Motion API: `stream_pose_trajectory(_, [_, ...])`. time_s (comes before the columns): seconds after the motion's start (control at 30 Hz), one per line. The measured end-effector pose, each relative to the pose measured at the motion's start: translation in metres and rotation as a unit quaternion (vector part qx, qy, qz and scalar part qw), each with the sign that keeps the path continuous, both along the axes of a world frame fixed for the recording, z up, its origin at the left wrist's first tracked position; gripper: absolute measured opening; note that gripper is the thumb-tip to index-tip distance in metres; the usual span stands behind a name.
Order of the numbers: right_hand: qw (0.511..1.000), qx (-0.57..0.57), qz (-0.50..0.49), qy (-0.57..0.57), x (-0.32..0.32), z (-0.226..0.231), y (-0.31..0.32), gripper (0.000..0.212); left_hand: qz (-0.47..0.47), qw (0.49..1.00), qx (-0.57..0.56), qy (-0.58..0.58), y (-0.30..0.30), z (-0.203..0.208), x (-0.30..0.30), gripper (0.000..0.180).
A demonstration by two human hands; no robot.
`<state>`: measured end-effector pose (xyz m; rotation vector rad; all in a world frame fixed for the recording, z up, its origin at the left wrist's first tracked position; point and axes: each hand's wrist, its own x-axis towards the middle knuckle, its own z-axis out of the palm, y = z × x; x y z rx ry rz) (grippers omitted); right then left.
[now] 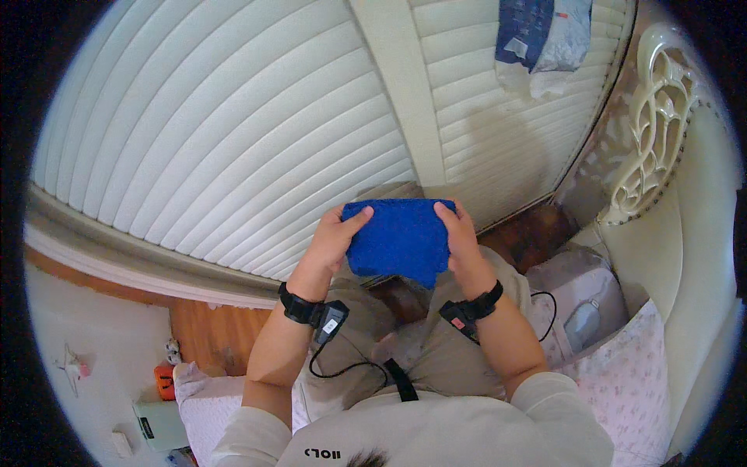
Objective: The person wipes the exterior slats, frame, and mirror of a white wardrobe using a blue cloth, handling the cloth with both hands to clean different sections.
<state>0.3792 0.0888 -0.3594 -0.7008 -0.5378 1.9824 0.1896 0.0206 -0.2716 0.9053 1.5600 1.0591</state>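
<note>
Your left hand (pixel 336 235), right hand (pixel 459 233) pinch blue cloth (pixel 398 240) by 2 upper corners, sound holds; likely light, limp below grip.

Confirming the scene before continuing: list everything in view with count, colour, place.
Cloth: 1, blue, between both hands
Slatted panels: 2, white, ahead
Hanging item: 1, navy-grey, upper right
Headboard: 1, cream, right
Floral bedding: count unclear, pink, lower right
Floor: 1, brown, below panels
Small item: 1, orange, lower left
Box: 1, pale green, lower left
Wrist straps: 2, black, wrists
Shirt: 1, white, bottom
Trousers: 1, beige, below cloth
Left hand, right hand: 2, bare, holding cloth
</note>
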Motion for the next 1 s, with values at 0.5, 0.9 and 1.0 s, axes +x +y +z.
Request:
stream_pose_trajectory(0.5, [0.982,0.181,-0.047,-0.007,0.025,-0.043,0.006,0.028,-0.12,0.988,0.098,-0.022,0.061,-0.047,0.105,0.059])
stream_pose_trajectory(0.9, [0.958,0.256,-0.083,-0.101,0.097,-0.029,0.019,0.041,-0.089,0.983,0.066,-0.145,0.088,-0.021,0.124,0.037])
stream_pose_trajectory(1.0, [0.902,0.353,-0.158,-0.19,0.114,0.004,0.012,0.049,-0.12,0.963,0.074,-0.231,0.089,0.003,0.126,0.033])
